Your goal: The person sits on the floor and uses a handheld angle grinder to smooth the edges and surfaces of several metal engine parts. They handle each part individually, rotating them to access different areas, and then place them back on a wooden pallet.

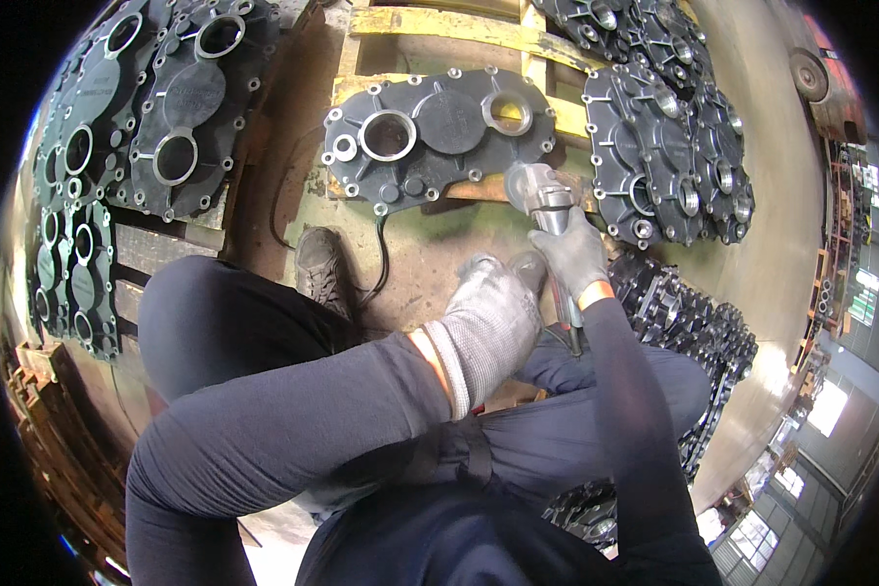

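Note:
My right hand [573, 256], in a grey glove, is closed around the body of an angle grinder [554, 217]. The grinder's head and disc are at the lower right edge of a black cast-metal cover [449, 122]; whether they touch cannot be told. This cover has two large round openings with bright machined rims and small bolt bosses along its edge. My left hand [488, 314], in a whitish knit glove, is just left of the grinder and below the cover. Its fingers are partly hidden, so its grip is unclear.
Yellow pallet slats [449, 27] lie under and behind the cover. Similar covers are stacked on the left [190, 107] and right [645, 146], with more metal parts [689, 322] beside my right leg. A dark cable [381, 254] hangs near my shoe [322, 269].

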The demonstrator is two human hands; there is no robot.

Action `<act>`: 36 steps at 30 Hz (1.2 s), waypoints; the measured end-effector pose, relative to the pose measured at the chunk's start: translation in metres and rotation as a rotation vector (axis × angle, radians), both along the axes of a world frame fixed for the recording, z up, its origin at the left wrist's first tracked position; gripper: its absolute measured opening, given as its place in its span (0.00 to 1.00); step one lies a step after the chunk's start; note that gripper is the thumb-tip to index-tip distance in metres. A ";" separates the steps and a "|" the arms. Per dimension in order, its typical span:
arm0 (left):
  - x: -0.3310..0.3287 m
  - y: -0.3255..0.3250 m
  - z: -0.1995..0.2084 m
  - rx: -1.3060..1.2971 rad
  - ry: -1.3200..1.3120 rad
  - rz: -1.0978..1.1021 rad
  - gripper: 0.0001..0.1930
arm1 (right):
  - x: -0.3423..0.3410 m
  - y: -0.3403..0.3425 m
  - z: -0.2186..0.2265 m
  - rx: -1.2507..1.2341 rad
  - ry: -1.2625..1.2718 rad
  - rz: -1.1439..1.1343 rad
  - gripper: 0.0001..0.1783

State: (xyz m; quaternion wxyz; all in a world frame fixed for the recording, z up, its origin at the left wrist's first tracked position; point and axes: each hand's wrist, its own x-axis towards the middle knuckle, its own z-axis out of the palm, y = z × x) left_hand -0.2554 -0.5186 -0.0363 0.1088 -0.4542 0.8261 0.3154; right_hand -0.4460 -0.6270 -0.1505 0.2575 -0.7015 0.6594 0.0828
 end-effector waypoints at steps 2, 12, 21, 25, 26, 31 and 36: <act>-0.001 0.006 -0.006 -0.051 0.037 0.059 0.09 | 0.003 0.000 0.006 0.035 0.032 -0.033 0.36; 0.003 0.009 -0.007 -0.122 0.073 0.001 0.09 | -0.003 -0.007 -0.005 0.004 0.072 0.025 0.37; 0.000 0.018 -0.020 -0.125 0.153 0.148 0.10 | -0.001 0.014 0.013 0.043 0.087 0.021 0.35; -0.004 0.023 -0.014 -0.087 0.119 0.158 0.11 | 0.014 0.033 0.020 0.080 0.002 0.004 0.34; -0.003 0.019 -0.009 -0.041 0.093 0.081 0.11 | 0.014 0.037 0.022 0.099 -0.005 -0.004 0.34; 0.002 0.017 0.000 0.028 0.089 -0.032 0.13 | 0.025 0.050 0.017 0.148 0.027 0.045 0.35; -0.007 0.029 -0.012 -0.006 0.103 0.047 0.14 | 0.024 0.049 0.009 0.117 0.042 0.120 0.35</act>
